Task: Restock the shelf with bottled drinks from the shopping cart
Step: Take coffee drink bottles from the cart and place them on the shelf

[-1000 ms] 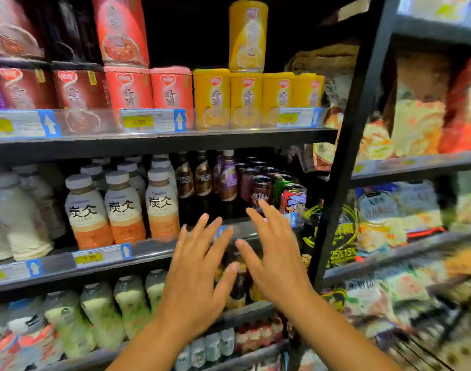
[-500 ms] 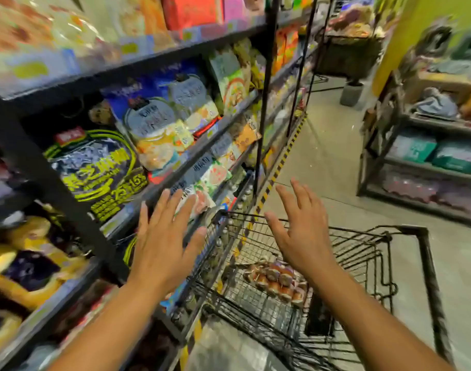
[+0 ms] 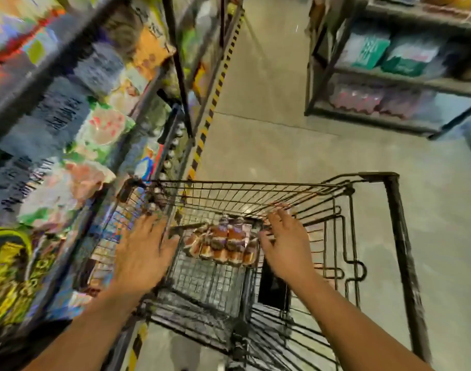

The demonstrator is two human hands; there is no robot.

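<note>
Head view, looking down into a black wire shopping cart standing just beside the shelf. A shrink-wrapped pack of bottled drinks lies on the cart's floor; its labels are too blurred to read. The left hand and right hand hover over the basket, one at either side of the pack, fingers spread and straight, holding nothing. Snack bags crowd the shelf; their printing is smeared and illegible. Yellow-black hazard tape edges the floor.
</note>
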